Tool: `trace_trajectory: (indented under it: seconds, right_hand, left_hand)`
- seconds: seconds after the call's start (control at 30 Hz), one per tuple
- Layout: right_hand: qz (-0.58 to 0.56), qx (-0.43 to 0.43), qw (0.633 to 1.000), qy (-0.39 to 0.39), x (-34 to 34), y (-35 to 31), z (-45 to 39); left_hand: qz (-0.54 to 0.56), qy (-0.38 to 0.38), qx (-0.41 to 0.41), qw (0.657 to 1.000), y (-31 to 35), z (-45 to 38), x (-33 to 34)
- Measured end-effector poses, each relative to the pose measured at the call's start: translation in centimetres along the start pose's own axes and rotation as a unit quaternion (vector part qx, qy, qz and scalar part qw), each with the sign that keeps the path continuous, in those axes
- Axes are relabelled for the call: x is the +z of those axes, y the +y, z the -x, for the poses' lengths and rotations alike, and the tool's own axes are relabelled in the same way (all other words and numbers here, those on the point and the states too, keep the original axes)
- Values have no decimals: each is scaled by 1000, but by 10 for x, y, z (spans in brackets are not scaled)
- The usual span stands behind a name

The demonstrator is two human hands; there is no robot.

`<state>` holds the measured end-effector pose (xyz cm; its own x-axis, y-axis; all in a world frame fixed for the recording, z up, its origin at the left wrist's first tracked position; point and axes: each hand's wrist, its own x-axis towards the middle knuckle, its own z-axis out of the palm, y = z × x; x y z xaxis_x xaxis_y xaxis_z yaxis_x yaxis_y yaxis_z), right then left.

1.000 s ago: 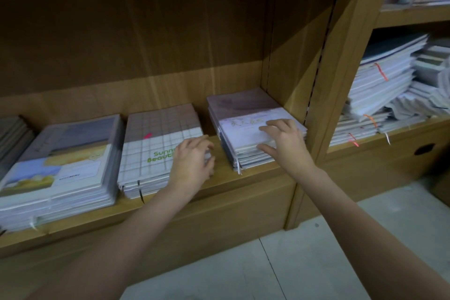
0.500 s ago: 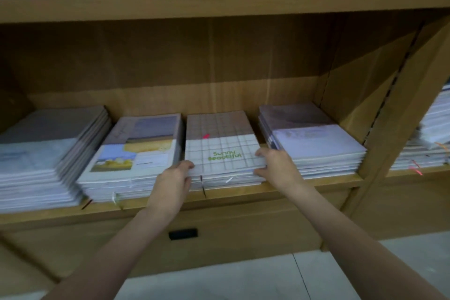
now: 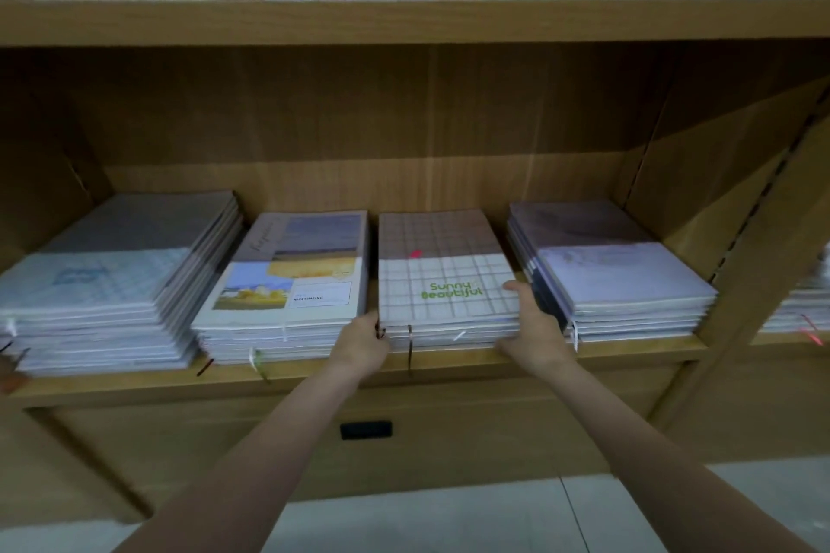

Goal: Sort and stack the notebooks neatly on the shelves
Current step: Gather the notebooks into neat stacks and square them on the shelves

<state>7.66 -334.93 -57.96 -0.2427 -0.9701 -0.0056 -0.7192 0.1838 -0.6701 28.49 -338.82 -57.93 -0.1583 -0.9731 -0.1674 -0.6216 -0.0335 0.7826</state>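
My left hand (image 3: 361,339) grips the front left corner of the plaid stack (image 3: 442,278); my right hand (image 3: 534,328) clasps its front right corner, thumb on the cover; the stack lies on the shelf (image 3: 314,377), between the landscape stack (image 3: 287,283) and the purple stack (image 3: 615,269).
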Motion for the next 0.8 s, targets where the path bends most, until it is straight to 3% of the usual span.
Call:
trace_trajectory:
  seconds: [0.5, 0.8]
  right_hand:
    - [-2, 9, 999, 38, -4, 14, -5]
    - [59, 7, 998, 0, 2, 7, -3]
  left_hand:
    - [83, -52, 37, 994, -14, -6, 5]
    - [65, -68, 28, 995, -7, -3, 4]
